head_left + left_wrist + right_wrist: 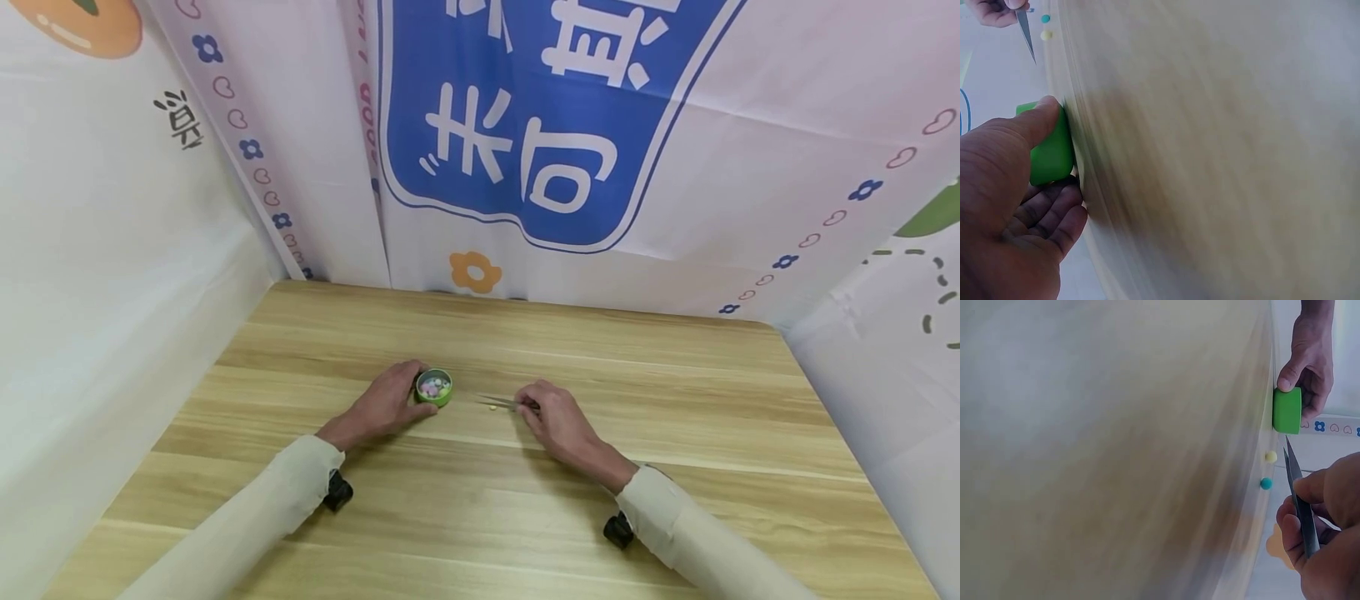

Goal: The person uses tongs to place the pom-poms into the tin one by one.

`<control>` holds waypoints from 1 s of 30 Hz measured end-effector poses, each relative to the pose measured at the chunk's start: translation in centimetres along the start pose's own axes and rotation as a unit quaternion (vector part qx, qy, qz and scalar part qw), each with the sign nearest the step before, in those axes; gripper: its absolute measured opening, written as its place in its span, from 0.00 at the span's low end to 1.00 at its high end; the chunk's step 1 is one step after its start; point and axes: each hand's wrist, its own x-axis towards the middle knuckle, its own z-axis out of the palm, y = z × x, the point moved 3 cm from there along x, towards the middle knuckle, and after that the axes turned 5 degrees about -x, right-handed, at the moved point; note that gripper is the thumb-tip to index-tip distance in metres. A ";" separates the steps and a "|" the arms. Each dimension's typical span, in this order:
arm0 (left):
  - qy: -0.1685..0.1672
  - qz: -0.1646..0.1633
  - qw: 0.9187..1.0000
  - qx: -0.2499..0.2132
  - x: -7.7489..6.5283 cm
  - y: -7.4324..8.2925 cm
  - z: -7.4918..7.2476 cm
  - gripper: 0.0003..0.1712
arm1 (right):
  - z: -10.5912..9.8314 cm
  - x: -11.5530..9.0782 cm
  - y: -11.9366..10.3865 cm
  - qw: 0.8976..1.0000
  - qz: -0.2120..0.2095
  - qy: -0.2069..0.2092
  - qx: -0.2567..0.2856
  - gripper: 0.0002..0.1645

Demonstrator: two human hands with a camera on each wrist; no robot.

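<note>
My left hand [384, 402] holds a small round green tin [433, 403] on the table, thumb on the near side and fingers round the far side. Inside the tin lie several small pastel balls [432, 387]. A pair of metal tweezers [1302, 509] is pinched between the thumb and fingers of my right hand [558, 423], its tips pointing left toward the tin and slightly apart, with nothing between them. On the table below the tweezers sit a yellow ball [1270, 457] and a teal ball [1266, 484]; the teal one is hidden in the head view.
The wooden table [465, 508] reaches back to a printed white cloth [330, 167] hanging behind it. More white cloth stands along the left and right sides. Each sleeve has a black wrist camera [337, 492] near the cuff.
</note>
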 end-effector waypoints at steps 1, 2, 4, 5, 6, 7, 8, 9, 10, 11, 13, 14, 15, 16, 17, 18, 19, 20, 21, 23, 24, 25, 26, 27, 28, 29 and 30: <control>0.001 0.000 1.000 0.000 0.0 0.0 0.0 0.33 | 0.0 0.0 0.0 1.000 0.001 0.001 0.001 0.06; 0.001 0.001 1.000 0.000 0.0 0.0 0.0 0.32 | 0.0 -0.1 0.1 1.000 0.004 -0.001 0.001 0.06; 0.001 0.001 1.000 0.000 0.1 -0.1 0.1 0.32 | -0.1 -0.2 0.2 1.000 0.007 -0.002 0.000 0.06; 0.000 0.000 1.000 -0.001 0.1 -0.1 0.1 0.32 | -0.1 -0.2 0.2 1.000 0.008 -0.004 -0.001 0.05; -0.001 -0.001 1.000 -0.001 0.1 -0.1 0.1 0.32 | -0.1 -0.3 0.2 1.000 0.010 -0.007 -0.003 0.06; -0.002 -0.002 1.000 -0.001 0.1 -0.1 0.2 0.32 | -0.1 -0.3 0.3 1.000 0.013 -0.009 -0.005 0.06; -0.003 -0.003 1.000 -0.001 0.1 -0.1 0.2 0.33 | -0.1 -0.4 0.3 1.000 0.015 -0.011 -0.006 0.05; -0.003 -0.003 1.000 0.000 0.1 -0.1 0.2 0.33 | -0.1 -0.4 0.3 1.000 0.017 -0.013 -0.005 0.05; -0.003 -0.004 1.000 0.002 0.1 -0.1 0.2 0.33 | -0.2 -0.5 0.3 1.000 0.019 -0.014 -0.004 0.05; -0.002 -0.005 1.000 0.002 0.1 -0.1 0.2 0.33 | -0.2 -0.5 0.3 1.000 0.020 -0.014 -0.003 0.05; -0.001 -0.005 1.000 0.003 0.1 -0.1 0.1 0.33 | -0.3 -0.6 0.4 1.000 0.022 -0.014 -0.002 0.05; 0.000 -0.004 1.000 0.004 0.1 -0.1 0.1 0.33 | -0.4 -0.6 0.4 1.000 0.022 -0.014 -0.002 0.05; 0.001 -0.003 1.000 0.005 0.1 -0.1 0.1 0.32 | -0.4 -0.6 0.4 1.000 0.022 -0.014 -0.004 0.05; 0.000 -0.004 1.000 0.003 0.1 -0.1 0.1 0.32 | -0.4 -0.6 0.4 1.000 0.022 -0.015 -0.006 0.05; 0.000 -0.002 1.000 0.002 0.1 -0.1 0.1 0.32 | -0.4 -0.6 0.4 1.000 0.021 -0.016 -0.008 0.05; 0.000 -0.001 1.000 0.002 0.1 0.0 0.1 0.32 | -0.4 -0.7 0.4 1.000 0.020 -0.015 -0.009 0.05; 0.000 0.000 1.000 0.002 0.1 0.0 0.1 0.32 | -0.5 -0.7 0.4 1.000 0.020 -0.016 -0.011 0.05; -0.001 0.001 1.000 0.002 0.1 0.0 0.1 0.32 | -0.5 -0.7 0.5 1.000 0.019 -0.016 -0.013 0.05; -0.001 0.001 1.000 0.001 0.1 0.0 0.1 0.32 | -0.5 -0.7 0.5 1.000 0.017 -0.015 -0.014 0.04; -0.001 0.001 1.000 0.001 0.1 0.0 0.1 0.33 | -0.5 -0.8 0.5 1.000 0.016 -0.015 -0.015 0.04; -0.001 0.001 1.000 0.001 0.1 0.0 0.1 0.33 | -0.6 -0.8 0.5 1.000 0.015 -0.014 -0.016 0.04; -0.001 0.001 1.000 0.001 0.1 0.0 0.1 0.33 | -0.6 -0.8 0.6 1.000 0.016 -0.014 -0.018 0.04; 0.000 0.000 1.000 0.001 0.1 0.0 0.1 0.33 | -0.6 -0.9 0.6 1.000 0.016 -0.013 -0.019 0.04; 0.001 0.000 1.000 0.000 0.1 0.0 0.0 0.33 | -0.7 -0.9 0.6 1.000 0.016 -0.013 -0.020 0.04; 0.001 0.000 1.000 -0.002 0.0 0.0 0.0 0.33 | -0.7 -0.9 0.6 1.000 0.017 -0.013 -0.021 0.04; 0.002 -0.001 1.000 -0.003 0.0 0.0 0.0 0.33 | -0.7 -0.9 0.7 1.000 0.017 -0.013 -0.022 0.04; 0.002 0.001 1.000 -0.002 0.0 0.0 0.0 0.33 | -0.7 -1.0 0.7 0.999 0.017 -0.013 -0.023 0.04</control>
